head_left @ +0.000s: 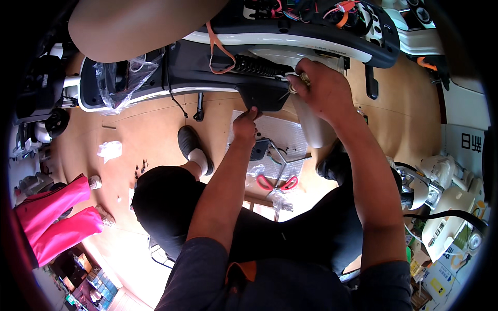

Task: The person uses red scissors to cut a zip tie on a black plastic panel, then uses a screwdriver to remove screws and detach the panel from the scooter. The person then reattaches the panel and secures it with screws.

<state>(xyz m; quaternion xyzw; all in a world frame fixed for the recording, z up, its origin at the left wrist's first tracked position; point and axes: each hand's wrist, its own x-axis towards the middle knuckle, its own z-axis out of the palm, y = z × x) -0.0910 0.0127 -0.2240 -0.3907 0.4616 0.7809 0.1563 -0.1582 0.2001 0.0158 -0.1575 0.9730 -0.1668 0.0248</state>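
In front of me stands a scooter with a dark body and white trim (332, 45). My left hand (245, 127) is at the lower edge of its black plastic panel (262, 99); the thumb presses on the panel and the other fingers are curled. Beside the black coil-spring shock absorber (259, 66), my right hand (326, 88) is closed around a small brass-coloured metal piece (305, 79). A thin rod shows below those fingers, but its kind is unclear. The palm hides most of what the right hand holds.
On a foam sheet (293, 132) between my feet lie a three-armed wrench (282, 161) and red-handled scissors (277, 183). Small dark parts (140, 167) are scattered on the floor. A person in pink trousers (59, 207) is at left. Scooter parts and cartons (464, 145) stand right.
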